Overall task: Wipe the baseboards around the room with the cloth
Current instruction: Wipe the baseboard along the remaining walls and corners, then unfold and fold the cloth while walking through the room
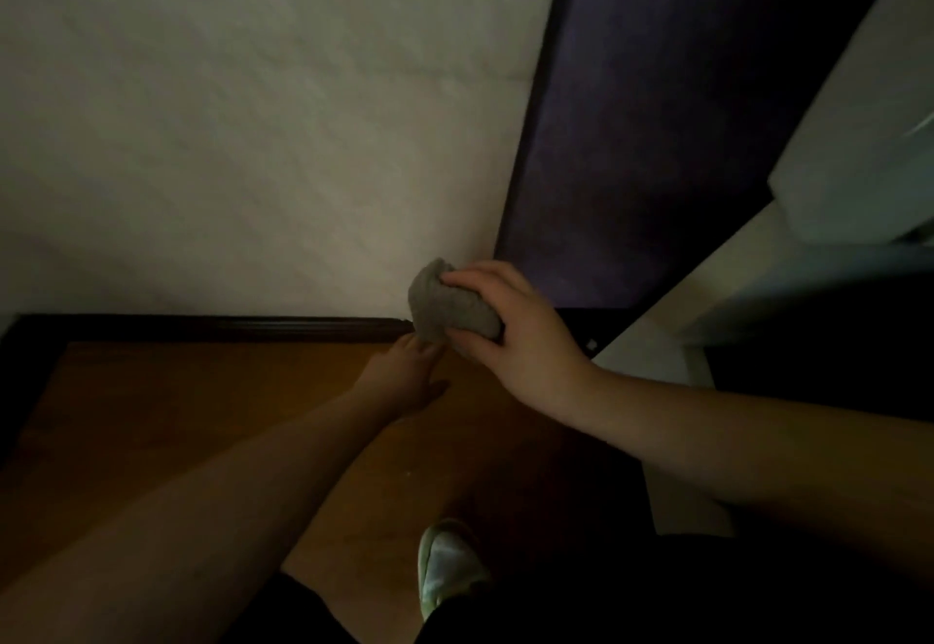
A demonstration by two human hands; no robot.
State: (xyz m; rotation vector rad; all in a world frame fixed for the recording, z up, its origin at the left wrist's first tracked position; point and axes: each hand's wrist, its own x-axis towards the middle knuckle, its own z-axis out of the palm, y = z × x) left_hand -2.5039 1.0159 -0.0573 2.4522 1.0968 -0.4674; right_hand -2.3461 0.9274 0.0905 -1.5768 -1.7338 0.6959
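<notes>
Shoe: pale shoe [447,567] at the bottom of the view, planted on the wooden floor [202,406] well back from the baseboard, probably so the person can lean in over it.

Left arm: left forearm runs from the near corner of the view toward the baseboard; left hand [404,378] lies low, fingertips right at the baseboard's foot, just under the cloth. Fingers look loosely extended and hold nothing that shows; dim light leaves it unclear whether they rest on the floor or hover, so whether the hand braces the lean is a guess.

Right hand: right hand [510,340] is closed around the cloth, fingers over the top, thumb beneath, a grip that suits pressing the wad sideways along the trim.

Cloth: grey cloth [445,307], bunched into a wad, sits at the right end of the baseboard with its lower edge meeting the top of the trim.

Baseboard: dark baseboard [227,327] runs along the foot of the pale wall [252,138], ending at the dark door frame [530,138] just past the cloth.

Stage: judged from the cloth at the corner end, this wall's strip is either just being begun or just being finished; most of its length lies left of the cloth.

Risk: the wad may ride onto the wall above the baseboard.
</notes>
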